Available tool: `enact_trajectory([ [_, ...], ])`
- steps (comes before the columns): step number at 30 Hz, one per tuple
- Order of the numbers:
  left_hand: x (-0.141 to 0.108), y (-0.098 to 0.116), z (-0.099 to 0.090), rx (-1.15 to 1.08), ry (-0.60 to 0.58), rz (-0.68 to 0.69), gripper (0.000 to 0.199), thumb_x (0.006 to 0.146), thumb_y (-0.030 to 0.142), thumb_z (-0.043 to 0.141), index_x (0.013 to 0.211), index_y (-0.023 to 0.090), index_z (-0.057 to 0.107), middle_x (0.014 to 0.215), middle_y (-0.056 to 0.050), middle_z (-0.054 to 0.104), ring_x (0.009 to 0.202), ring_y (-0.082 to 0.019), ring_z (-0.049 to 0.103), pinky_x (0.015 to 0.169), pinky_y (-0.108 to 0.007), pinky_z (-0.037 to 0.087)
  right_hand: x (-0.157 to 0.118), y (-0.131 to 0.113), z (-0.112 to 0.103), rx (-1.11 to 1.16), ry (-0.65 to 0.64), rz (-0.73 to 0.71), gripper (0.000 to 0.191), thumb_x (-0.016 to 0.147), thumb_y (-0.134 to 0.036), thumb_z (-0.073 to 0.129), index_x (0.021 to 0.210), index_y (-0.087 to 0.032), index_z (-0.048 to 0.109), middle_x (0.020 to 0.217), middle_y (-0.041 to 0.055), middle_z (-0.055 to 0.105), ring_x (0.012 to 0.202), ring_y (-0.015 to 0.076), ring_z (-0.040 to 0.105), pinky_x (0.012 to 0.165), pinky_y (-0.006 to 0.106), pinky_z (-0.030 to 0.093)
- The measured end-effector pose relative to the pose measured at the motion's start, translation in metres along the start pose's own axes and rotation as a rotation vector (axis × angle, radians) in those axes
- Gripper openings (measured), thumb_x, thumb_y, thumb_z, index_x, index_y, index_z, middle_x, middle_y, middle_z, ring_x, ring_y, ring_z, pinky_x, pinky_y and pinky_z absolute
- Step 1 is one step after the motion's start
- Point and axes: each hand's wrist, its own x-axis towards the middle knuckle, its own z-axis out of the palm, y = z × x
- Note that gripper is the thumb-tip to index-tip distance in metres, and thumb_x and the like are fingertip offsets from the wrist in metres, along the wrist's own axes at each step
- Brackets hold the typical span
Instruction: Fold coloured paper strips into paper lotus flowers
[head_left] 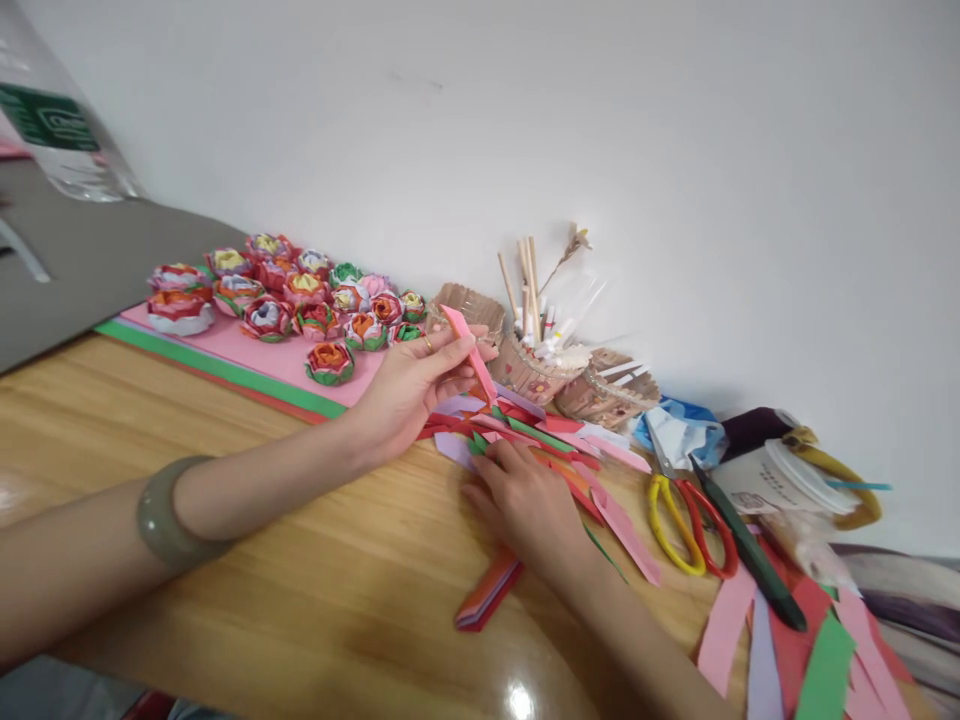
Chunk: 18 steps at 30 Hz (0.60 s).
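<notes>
Between the thumb and fingers of my left hand (420, 385) is a folded pink paper strip (472, 355), held raised and slanted above the table. My right hand (529, 505) is low over a loose pile of folded paper strips (555, 430) in pink, red, purple and green. Its fingers are curled beside a small green folded piece (478, 443); whether they grip anything is hidden. Below the right hand, a folded orange and dark red strip (487, 595) lies on the table by itself.
Several folded paper flowers (330, 362) stand on stacked coloured sheets (225, 345) at the left. Decorated baskets (536, 370) line the wall, one with sticks. At the right are scissors (690, 525), a dark green cutter-like tool (750, 550), a white cup (780, 478) and flat paper strips (825, 660).
</notes>
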Motion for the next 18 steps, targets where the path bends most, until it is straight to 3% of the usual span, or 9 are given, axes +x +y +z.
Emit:
enact_trajectory([
  [5,0.003,-0.005,-0.005,0.016,-0.038,-0.065,0.015,0.083,0.012,0.054,0.089,0.009,0.068,0.082,-0.008,0.071,0.065,-0.008,0.063,0.06,-0.015,0.052,0.013,0.008,0.008,-0.03,0.035,0.051,0.017,0.085,-0.029,0.054,0.091,-0.014,0.06,0.096,0.013,0.061,0.089,0.0244,0.059,0.066,0.032,0.05],
  [11,0.005,-0.007,-0.008,0.036,-0.042,-0.085,0.017,0.083,0.012,0.053,0.092,0.009,0.067,0.088,-0.009,0.071,0.07,-0.008,0.064,0.063,-0.014,0.053,0.016,0.018,0.013,-0.036,0.105,-0.052,0.016,0.087,-0.022,0.051,0.096,-0.013,0.059,0.093,0.0126,0.063,0.089,0.0246,0.058,0.065,0.032,0.049],
  [16,0.004,-0.007,-0.006,0.056,-0.017,-0.091,0.017,0.084,0.011,0.053,0.093,0.009,0.067,0.084,-0.008,0.07,0.068,-0.008,0.064,0.063,-0.015,0.054,0.015,0.022,0.019,-0.036,0.114,-0.095,0.019,0.087,-0.013,0.044,0.087,-0.013,0.063,0.084,0.0115,0.065,0.081,0.0242,0.058,0.065,0.032,0.047],
  [18,0.003,-0.006,-0.006,0.059,-0.01,-0.095,0.017,0.083,0.012,0.054,0.093,0.009,0.067,0.082,-0.007,0.07,0.065,-0.008,0.064,0.062,-0.016,0.055,0.014,0.023,0.017,-0.024,0.135,-0.09,0.02,0.085,-0.012,0.045,0.094,-0.013,0.063,0.087,0.0109,0.065,0.083,0.0239,0.058,0.068,0.032,0.046],
])
